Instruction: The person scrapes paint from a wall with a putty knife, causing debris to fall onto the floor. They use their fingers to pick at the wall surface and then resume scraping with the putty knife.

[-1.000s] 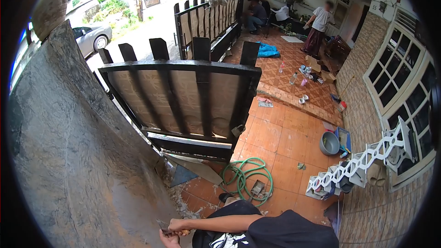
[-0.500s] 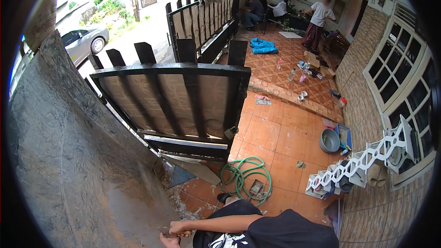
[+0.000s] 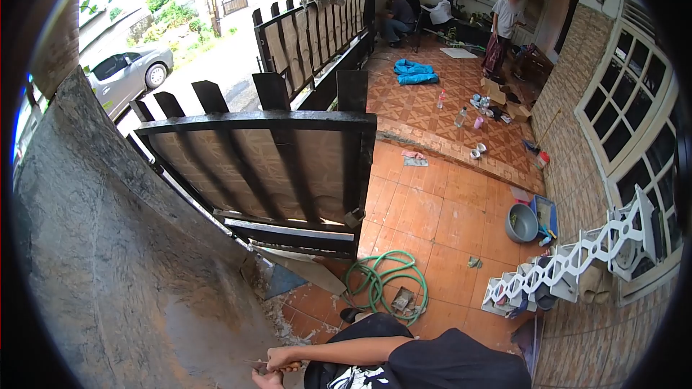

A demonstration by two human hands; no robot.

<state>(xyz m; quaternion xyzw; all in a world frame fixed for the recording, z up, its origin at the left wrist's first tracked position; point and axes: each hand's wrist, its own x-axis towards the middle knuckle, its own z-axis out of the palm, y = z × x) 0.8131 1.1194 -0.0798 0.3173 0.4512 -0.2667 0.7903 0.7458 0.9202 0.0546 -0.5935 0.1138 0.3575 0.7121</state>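
Observation:
My right hand [image 3: 278, 357] is closed round a small tool with a brown handle [image 3: 292, 367] and a thin greyish blade, perhaps a trowel or scraper. Just beneath it, at the bottom edge of the view, my left hand [image 3: 267, 379] is curled up against the blade side of the tool; its fingers are small and partly hidden. Both hands are in front of a grey, rough cement-plastered wall [image 3: 158, 266], which has a smoother, damp-looking patch low down beside them. My right forearm stretches across my dark shirt.
A black-framed gate [image 3: 259, 173] stands ahead. On the orange tiles lie a coiled green hose [image 3: 389, 284], a blue-grey triangular piece [image 3: 285, 281] and cement crumbs. A grey basin [image 3: 520, 223] and white rack [image 3: 569, 266] are at right. Other people [image 3: 504, 21] are at the back.
The camera has tilted and shifted slightly, so the gate sits lower and farther left in view. The standing person at the back has changed pose. My hands stay together in almost the same place.

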